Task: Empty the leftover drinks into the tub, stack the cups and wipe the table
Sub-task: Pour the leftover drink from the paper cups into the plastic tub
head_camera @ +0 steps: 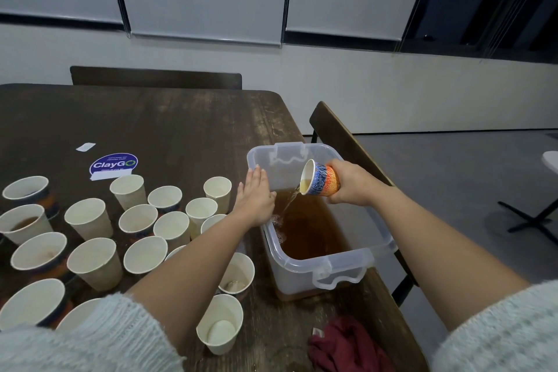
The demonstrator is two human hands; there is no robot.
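My right hand [351,183] grips a blue and orange patterned paper cup [320,177], tipped on its side over the clear plastic tub [326,269]. A thin stream of brown drink runs from the cup's rim into the brown liquid [311,229] in the tub. My left hand [255,195] lies flat with straight fingers on the tub's left rim. Several paper cups [90,220] stand upright on the dark wooden table [169,124] left of the tub; some hold brown leftovers. A dark red cloth [347,344] lies crumpled at the table's near right corner.
A blue ClayGO sticker [114,164] and a small white label [85,147] are stuck on the table beyond the cups. Dark wooden chairs stand at the far side [157,77] and right side [341,133] of the table. Another table's black base [534,217] stands on the floor at right.
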